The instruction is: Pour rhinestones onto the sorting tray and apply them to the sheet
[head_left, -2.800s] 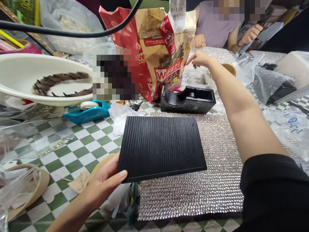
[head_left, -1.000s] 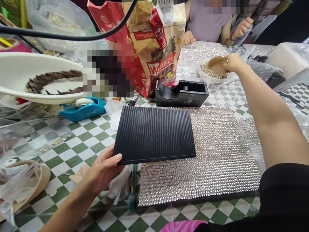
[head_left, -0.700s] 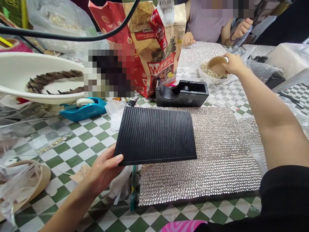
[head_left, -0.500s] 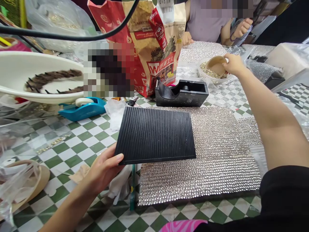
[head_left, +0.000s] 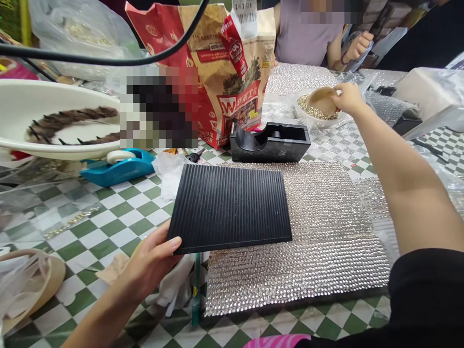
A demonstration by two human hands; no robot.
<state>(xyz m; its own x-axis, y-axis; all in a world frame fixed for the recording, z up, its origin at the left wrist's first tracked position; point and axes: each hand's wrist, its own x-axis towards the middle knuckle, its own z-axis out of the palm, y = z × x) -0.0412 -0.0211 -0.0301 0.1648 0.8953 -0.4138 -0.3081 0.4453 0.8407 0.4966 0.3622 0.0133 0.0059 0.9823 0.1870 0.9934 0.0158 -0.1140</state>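
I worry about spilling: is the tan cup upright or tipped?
Tipped: in the right hand, the tan cup slants into the bowl of gold pieces.

Desk (head_left: 141, 212): green-and-white checkered top, visible in front of and to both sides of the paper bag (head_left: 241, 77) (reference point). Black cable (head_left: 90, 54) runs above the desk left of the bag and crosses in front of its upper left part. Far left of bag: yellow upright (head_left: 26, 24), blurred. Beyond and right of bag: stacked boxes (head_left: 393, 13), cropped; further right, dark area (head_left: 416, 41), details indistinct. Light: bright around bag, dimmer behind.
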